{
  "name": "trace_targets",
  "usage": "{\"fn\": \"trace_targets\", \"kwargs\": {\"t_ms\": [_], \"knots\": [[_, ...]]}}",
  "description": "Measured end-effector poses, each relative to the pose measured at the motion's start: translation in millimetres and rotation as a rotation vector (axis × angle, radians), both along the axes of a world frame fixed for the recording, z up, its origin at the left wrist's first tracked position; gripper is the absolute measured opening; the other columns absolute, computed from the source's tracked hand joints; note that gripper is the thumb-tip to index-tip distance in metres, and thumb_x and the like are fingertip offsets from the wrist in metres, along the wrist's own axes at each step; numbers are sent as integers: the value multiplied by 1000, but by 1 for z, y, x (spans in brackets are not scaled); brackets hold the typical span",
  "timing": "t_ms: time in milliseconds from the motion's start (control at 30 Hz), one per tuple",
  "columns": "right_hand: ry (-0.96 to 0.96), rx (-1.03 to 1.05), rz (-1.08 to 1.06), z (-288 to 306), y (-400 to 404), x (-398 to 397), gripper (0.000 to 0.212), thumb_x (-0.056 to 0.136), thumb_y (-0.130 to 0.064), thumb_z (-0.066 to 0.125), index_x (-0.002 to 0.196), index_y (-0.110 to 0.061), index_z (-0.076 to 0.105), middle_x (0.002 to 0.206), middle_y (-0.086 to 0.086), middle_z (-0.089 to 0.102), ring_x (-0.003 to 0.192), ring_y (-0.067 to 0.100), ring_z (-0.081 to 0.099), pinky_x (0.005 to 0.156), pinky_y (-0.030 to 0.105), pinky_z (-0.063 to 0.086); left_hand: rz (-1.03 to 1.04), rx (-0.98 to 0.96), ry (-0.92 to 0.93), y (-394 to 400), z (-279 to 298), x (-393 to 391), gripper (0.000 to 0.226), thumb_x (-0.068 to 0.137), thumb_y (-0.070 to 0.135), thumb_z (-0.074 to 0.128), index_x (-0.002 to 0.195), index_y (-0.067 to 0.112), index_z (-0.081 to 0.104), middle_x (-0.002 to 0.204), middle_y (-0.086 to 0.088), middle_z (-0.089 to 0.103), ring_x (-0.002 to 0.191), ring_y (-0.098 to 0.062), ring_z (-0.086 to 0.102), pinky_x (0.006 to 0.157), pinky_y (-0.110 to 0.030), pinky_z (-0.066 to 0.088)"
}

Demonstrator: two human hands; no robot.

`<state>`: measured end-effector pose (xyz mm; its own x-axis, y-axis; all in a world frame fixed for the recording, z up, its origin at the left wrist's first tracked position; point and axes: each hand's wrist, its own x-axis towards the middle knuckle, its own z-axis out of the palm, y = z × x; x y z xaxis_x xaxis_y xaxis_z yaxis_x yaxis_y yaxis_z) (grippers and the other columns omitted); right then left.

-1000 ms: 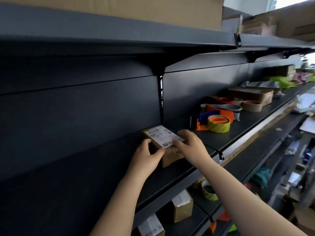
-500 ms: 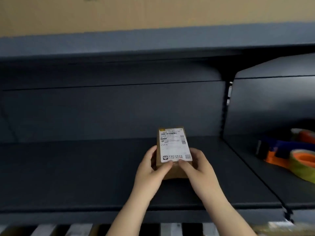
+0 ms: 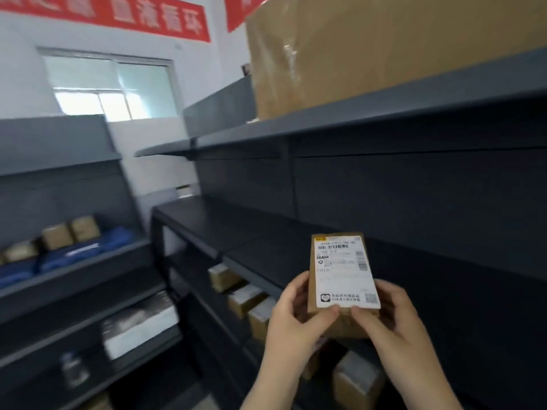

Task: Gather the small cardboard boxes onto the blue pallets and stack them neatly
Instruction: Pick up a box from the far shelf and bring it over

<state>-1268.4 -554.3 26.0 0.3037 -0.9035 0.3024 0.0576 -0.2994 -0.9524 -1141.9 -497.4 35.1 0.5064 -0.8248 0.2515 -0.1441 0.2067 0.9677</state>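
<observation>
The left hand [image 3: 296,318] and the right hand [image 3: 390,318] hold one small cardboard box [image 3: 340,291] between them, each with fingers curled round a side and a thumb pressed on its near top edge. The box is off any surface, carried in front of the body with its white shipping label [image 3: 343,273] facing up, just out from the dark grey shelf [image 3: 296,241] that runs along the right. Below that shelf, on the lower levels, more small boxes [image 3: 242,297] sit in a loose row, some with labels, and another [image 3: 358,377] lies lower down near the right forearm. A large brown carton [image 3: 384,48] rests on the top shelf. Across the aisle to the left, blue pallets [image 3: 68,255] lie on a shelf of the facing rack, with a few small boxes already on them [image 3: 69,232], standing side by side; blur hides how squarely they are set. By this showing the job is early: a handful of boxes are placed, one is in transit, and several on the lower shelves are left to collect. The box in hand wants carrying left to the pallets and setting flush against those there.
</observation>
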Motion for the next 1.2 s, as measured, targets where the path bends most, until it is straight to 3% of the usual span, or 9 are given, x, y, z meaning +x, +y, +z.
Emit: {"fn": "trace_targets", "kwargs": {"t_ms": [133,267,400,633,767,900,1067,1200], "knots": [[-10,26,153,6,6,64,39,81,-18,69,111,-36,52,121,-9,54,101,-3,54,70,13,42,135,-4,-33,27,5,55,51,77,7,73,118,33,55,111,14,68,107,-2,61,86,-25,53],[22,-18,278,12,15,127,36,83,-20,68,106,-40,49,119,-15,51,97,-12,50,65,7,43,227,-43,-55,51,10,109,47,78,8,72,109,40,56,103,26,68,100,6,61,72,-15,52],[45,-72,390,17,30,191,34,83,-23,67,102,-44,47,116,-21,47,102,-7,50,71,14,44,332,-59,-40,75,12,167,48,76,8,73,107,40,55,100,26,68,98,9,60,70,-10,50],[49,-126,547,23,59,314,36,82,-25,68,105,-42,46,122,-11,52,109,0,51,88,24,47,486,-78,-87,123,17,273,48,76,16,74,106,45,53,102,29,64,98,12,57,74,-14,52],[34,-144,639,27,86,388,34,82,-23,68,104,-39,47,121,-10,52,103,-5,52,66,9,47,565,-91,-113,158,17,337,48,75,17,75,107,46,52,108,25,64,103,6,59,75,-14,50],[22,-129,740,24,109,451,36,84,-19,67,112,-32,48,122,-9,52,105,-3,52,65,5,46,644,-80,-111,189,14,389,47,76,15,74,105,45,52,104,25,64,97,9,59,68,-9,49],[32,-136,829,19,131,528,38,83,-21,68,115,-29,50,122,-8,54,107,-1,52,74,14,45,748,-27,-110,222,9,450,48,74,21,76,107,46,51,113,22,60,105,2,56,83,-19,48],[50,-116,909,13,141,585,36,83,-22,67,114,-29,50,123,-7,55,108,3,52,79,18,46,808,19,-120,241,5,495,49,73,22,76,109,45,53,114,20,63,107,0,57,86,-23,50]]}}
